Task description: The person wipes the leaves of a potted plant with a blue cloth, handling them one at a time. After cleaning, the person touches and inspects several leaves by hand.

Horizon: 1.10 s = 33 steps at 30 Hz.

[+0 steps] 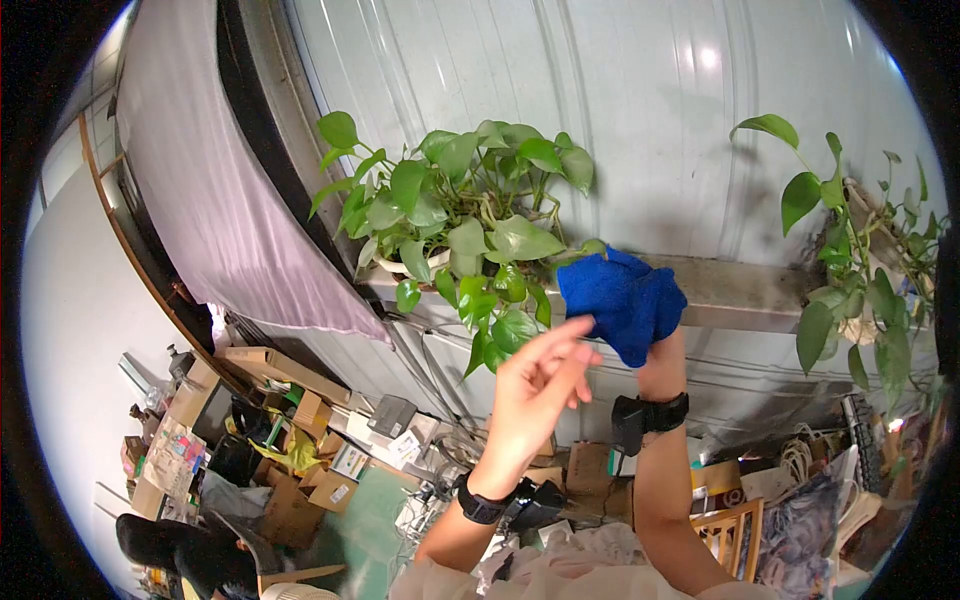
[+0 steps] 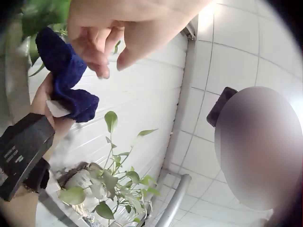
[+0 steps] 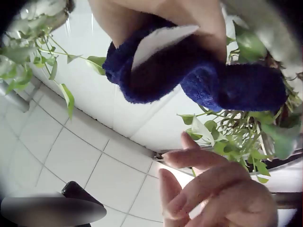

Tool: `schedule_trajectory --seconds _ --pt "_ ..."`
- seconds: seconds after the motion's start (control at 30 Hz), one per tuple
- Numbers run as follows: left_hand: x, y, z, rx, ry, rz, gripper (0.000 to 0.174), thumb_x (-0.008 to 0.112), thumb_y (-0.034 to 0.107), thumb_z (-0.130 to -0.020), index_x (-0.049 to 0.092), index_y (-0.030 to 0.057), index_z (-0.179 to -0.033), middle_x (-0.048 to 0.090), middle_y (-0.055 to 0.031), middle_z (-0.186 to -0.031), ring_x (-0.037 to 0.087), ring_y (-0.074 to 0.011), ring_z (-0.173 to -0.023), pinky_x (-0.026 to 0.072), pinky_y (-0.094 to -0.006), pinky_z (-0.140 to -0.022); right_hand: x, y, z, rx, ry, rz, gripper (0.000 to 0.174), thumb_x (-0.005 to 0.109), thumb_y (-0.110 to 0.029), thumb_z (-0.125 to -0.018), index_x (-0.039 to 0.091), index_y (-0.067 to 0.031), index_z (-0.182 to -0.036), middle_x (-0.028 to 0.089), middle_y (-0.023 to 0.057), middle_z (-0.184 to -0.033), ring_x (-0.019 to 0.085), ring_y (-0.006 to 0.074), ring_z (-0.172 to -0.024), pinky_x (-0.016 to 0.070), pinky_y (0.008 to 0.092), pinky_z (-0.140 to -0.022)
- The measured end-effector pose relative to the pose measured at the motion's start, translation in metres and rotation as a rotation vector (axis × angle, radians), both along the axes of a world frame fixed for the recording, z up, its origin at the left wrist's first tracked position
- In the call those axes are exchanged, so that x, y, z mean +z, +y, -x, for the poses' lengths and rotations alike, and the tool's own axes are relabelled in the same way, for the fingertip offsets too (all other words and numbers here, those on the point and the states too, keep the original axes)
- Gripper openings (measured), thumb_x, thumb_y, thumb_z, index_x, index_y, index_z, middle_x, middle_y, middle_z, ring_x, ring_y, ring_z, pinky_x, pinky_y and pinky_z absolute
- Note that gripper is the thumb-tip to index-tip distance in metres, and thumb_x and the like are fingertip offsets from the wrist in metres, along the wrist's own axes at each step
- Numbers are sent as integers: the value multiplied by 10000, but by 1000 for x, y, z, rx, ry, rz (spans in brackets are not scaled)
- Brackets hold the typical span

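A blue cloth [image 1: 625, 300] with a white tag [image 3: 161, 42] is bunched around my right hand [image 3: 165, 19], which holds it in front of the wall ledge [image 1: 740, 290]. The cloth hides most of the right fingers. To its left grows a leafy green potted plant [image 1: 460, 200], its vines hanging over the ledge. My left hand [image 1: 535, 395] is raised just below and left of the cloth, holding nothing. Its index finger reaches out and the other fingers bend loosely. In the left wrist view the cloth [image 2: 66, 78] appears beyond the left fingertips.
Another trailing plant [image 1: 860, 270] stands on the ledge at the right. A pale curtain [image 1: 230, 180] hangs at the left. Below are cardboard boxes [image 1: 290, 510], cables, a wooden chair [image 1: 735, 535] and piled clutter. Light corrugated panels [image 1: 650, 120] form the wall behind.
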<state>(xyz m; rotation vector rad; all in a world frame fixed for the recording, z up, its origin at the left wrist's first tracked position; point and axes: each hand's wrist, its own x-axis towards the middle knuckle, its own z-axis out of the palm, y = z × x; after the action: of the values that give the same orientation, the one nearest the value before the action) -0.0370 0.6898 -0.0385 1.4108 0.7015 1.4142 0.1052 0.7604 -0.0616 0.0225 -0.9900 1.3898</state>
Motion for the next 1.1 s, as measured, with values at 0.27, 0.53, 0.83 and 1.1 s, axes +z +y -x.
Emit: schedule_trajectory --seconds 0.27,0.53,0.83,1.1 --pt "23 32 -5 182 -231 76 400 537 233 -857 456 2 -1173 604 -76 -880 493 -83 -545 351 -186 -453 5 -4 -12 -212 -72 22 437 362 -319 -908 401 -15 -1220 481 135 -1197 499 237 -1065 415 363 -905" --pt "22 54 -10 226 -452 68 234 554 224 -848 538 37 -988 605 -55 -786 486 -83 -523 336 -178 -434 8 32 -12 -20 -71 135 440 376 -368 -904 460 -40 -1185 534 77 -1141 531 185 -1013 430 310 -865" --pt "25 58 -21 231 -618 56 146 569 189 -837 567 54 -893 569 -28 -635 432 -73 -424 287 -176 -369 12 46 -13 10 -113 103 429 372 -381 -904 491 -46 -1145 557 70 -1102 549 176 -979 434 302 -850" --pt "21 69 -38 248 -639 91 141 574 172 -832 567 37 -870 524 -12 -560 416 -74 -398 277 -184 -357 12 50 -15 -24 -140 101 349 400 -304 -906 498 -34 -1104 569 61 -1053 558 161 -943 454 294 -812"
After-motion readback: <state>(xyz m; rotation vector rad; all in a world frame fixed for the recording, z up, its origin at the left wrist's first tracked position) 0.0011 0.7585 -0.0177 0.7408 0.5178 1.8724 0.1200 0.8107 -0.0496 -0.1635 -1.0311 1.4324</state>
